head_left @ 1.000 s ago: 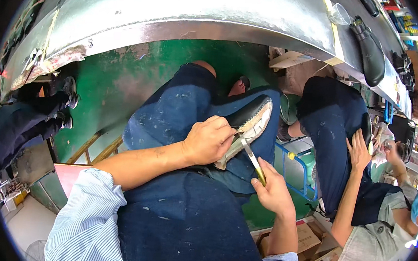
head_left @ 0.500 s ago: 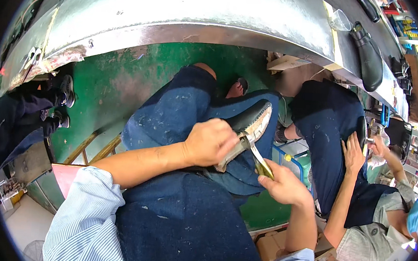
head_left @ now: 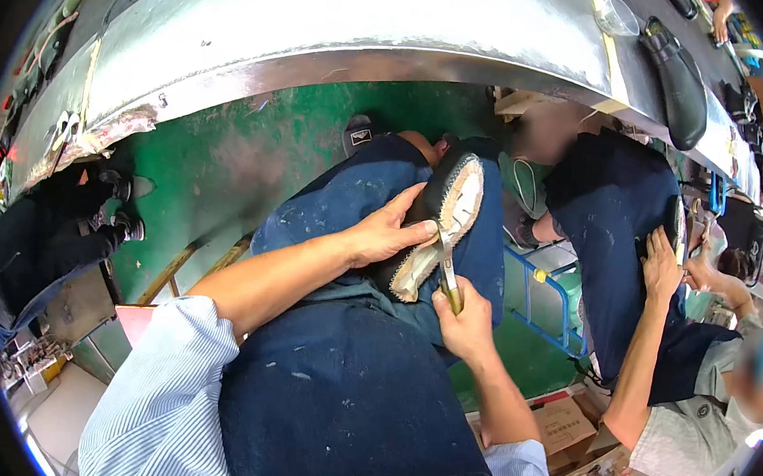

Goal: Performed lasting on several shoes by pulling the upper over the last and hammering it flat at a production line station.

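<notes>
A black shoe upper (head_left: 464,200) lies bottom up on my lap, its toe pointing away from me. The underside is pale, and jagged leather edges are folded in around it. My left hand (head_left: 383,236) is closed on the left side of the shoe, with the thumb near the edge at mid-length. In my right hand (head_left: 466,322) are steel lasting pincers (head_left: 448,265) with a yellow-green handle. Their head touches the shoe's middle, close to my left thumb. Whether the jaws pinch the leather I cannot tell.
A metal-topped bench (head_left: 326,22) curves across the far side. On its right stand a clear plastic cup (head_left: 618,16) and a black shoe (head_left: 680,86). At right sits a co-worker (head_left: 617,219) beside a blue metal frame (head_left: 536,306). Wooden bars (head_left: 171,272) show at left.
My left hand has gone from a fist above the shoe to a grip on its side. The shoe has turned more upright, and the pincers have swung to point more directly away from me.
</notes>
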The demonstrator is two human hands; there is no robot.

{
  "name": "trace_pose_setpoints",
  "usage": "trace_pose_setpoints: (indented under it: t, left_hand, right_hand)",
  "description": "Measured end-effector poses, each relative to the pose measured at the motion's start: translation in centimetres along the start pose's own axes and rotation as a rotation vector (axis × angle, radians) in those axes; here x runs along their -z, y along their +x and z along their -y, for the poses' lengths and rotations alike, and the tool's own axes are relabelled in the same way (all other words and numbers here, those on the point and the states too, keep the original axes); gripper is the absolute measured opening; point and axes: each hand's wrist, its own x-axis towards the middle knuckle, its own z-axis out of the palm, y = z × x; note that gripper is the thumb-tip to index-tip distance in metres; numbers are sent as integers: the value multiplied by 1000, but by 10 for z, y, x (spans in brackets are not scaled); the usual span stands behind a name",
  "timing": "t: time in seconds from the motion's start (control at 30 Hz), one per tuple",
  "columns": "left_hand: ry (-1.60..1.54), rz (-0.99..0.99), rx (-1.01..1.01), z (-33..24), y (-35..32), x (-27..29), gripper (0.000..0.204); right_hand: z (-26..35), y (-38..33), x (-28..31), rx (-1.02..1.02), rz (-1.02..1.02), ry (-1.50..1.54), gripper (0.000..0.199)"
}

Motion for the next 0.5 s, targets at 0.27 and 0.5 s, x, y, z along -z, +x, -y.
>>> trace_pose_setpoints:
  t: [0.27,0.5]
  left_hand:
    - [652,-215,-221,32,21,1,90]
    - [1075,-381,-297,23,8,-23,81]
  right_hand:
    - [-2,6,52,266,24,-465,36]
    - [14,40,67,-151,244,-21,15]
